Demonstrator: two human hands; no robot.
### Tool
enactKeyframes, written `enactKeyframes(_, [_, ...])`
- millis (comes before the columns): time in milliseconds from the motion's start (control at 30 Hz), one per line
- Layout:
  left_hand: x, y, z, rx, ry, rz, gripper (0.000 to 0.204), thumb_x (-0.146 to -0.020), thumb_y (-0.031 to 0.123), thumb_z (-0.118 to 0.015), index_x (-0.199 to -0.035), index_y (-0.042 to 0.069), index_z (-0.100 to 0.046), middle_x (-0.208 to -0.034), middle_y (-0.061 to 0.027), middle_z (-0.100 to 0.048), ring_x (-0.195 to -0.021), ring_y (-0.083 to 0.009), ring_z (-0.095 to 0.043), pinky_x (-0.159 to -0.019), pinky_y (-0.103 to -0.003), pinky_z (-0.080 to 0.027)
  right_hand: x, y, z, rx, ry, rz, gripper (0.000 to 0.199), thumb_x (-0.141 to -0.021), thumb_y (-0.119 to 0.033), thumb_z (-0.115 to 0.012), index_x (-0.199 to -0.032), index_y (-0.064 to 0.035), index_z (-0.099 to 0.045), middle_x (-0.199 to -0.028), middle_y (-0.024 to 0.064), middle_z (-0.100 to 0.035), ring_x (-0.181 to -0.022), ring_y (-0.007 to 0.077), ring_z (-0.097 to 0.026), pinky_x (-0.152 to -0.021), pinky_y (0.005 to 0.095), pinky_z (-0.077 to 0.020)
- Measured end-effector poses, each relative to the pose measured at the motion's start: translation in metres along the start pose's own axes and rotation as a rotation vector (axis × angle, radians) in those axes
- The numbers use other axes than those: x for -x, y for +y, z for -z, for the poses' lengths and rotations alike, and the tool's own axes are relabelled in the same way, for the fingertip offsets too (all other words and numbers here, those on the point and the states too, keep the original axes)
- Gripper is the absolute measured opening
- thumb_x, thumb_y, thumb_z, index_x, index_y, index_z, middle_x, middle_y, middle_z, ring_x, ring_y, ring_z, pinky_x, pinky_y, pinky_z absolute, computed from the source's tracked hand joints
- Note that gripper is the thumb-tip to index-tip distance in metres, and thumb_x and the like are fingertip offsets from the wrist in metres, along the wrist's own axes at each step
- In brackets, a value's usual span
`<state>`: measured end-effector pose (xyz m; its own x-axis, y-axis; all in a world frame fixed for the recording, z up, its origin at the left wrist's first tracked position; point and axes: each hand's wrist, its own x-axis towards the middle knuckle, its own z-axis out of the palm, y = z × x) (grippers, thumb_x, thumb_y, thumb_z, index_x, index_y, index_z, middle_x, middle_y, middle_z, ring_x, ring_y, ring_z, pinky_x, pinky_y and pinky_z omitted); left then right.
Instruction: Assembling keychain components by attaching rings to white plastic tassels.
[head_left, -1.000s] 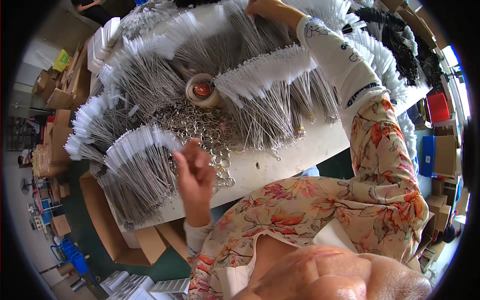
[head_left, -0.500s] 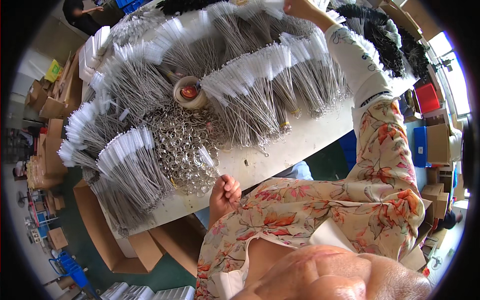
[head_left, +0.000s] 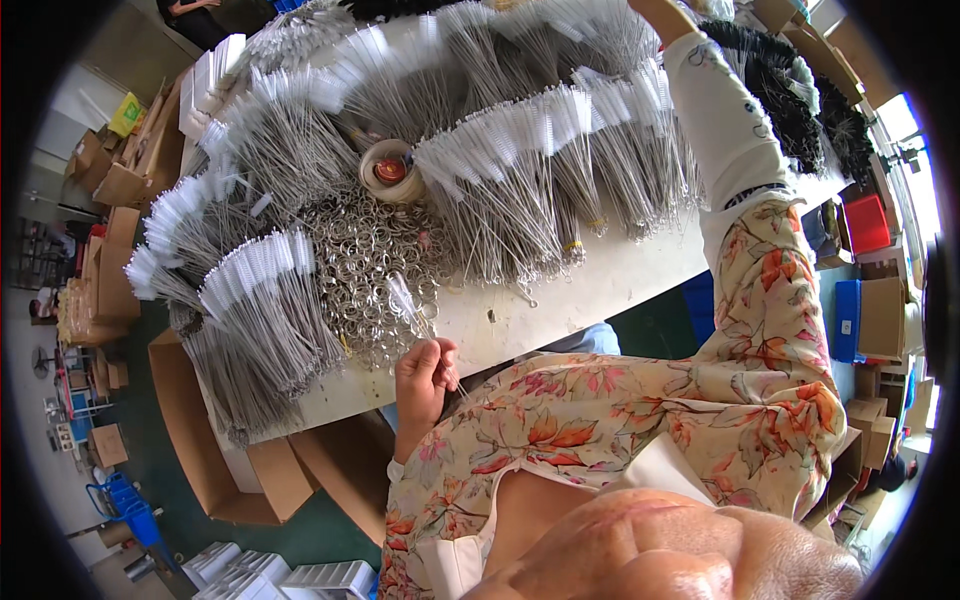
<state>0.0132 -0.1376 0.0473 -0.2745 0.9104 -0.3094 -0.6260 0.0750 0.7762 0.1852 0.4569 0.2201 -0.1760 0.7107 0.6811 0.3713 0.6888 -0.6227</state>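
Note:
My left hand (head_left: 425, 375) is at the table's near edge, its fingers closed on the wire stem of a small white-bristled tube brush (head_left: 402, 298). The brush head points away over a heap of metal split rings (head_left: 365, 265), and the stem sticks out below the fingers. My right arm stretches far across to the upper right. Only the wrist end of my right hand (head_left: 660, 14) shows at the top edge, so its fingers are out of sight. Rows of white tube brushes with wire stems (head_left: 510, 200) fan out near it, and another bundle (head_left: 265, 310) stands left of the rings.
A round tub (head_left: 390, 172) with a red item inside sits behind the rings. Black brushes (head_left: 765, 95) pile up at the far right. Open cardboard boxes (head_left: 225, 440) stand below the table's left side. White stacked trays (head_left: 260, 578) and a person (head_left: 190, 18) are farther off.
My left hand has shifted slightly left and up with the brush. My right hand has moved farther toward the top edge, so its fingers have left the picture. The whole view has shifted a little.

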Motion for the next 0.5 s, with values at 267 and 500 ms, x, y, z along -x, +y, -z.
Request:
enactKeyframes(267, [-0.033,0.102,-0.061,-0.55,0.011,-0.642,0.02,-0.092,0.01,-0.049,-0.105,-0.003,-0.054,-0.071,-0.0039,-0.054,-0.053,-0.0075,-0.051,-0.047,-0.02,-0.043,0.127,-0.228,0.001,-0.961,-0.781,-0.107,0.024,-0.084,-0.026,-0.056,-0.095,-0.0053,-0.062,-0.093,0.0052,-0.057,-0.087,0.0151,-0.054,-0.074,0.0338,-0.0443])
enactKeyframes(500, [-0.067,0.102,-0.093,-0.991,0.091,-1.16,0.024,-0.08,0.003,-0.06,-0.103,-0.003,-0.052,-0.084,-0.0109,-0.058,-0.081,-0.0216,-0.059,-0.072,-0.033,-0.046,0.303,-0.299,-0.019,-1.007,-0.898,-0.31,0.024,-0.091,-0.017,-0.053,-0.108,-0.0006,-0.055,-0.101,0.0028,-0.056,-0.095,0.0144,-0.053,-0.084,0.0298,-0.0438])
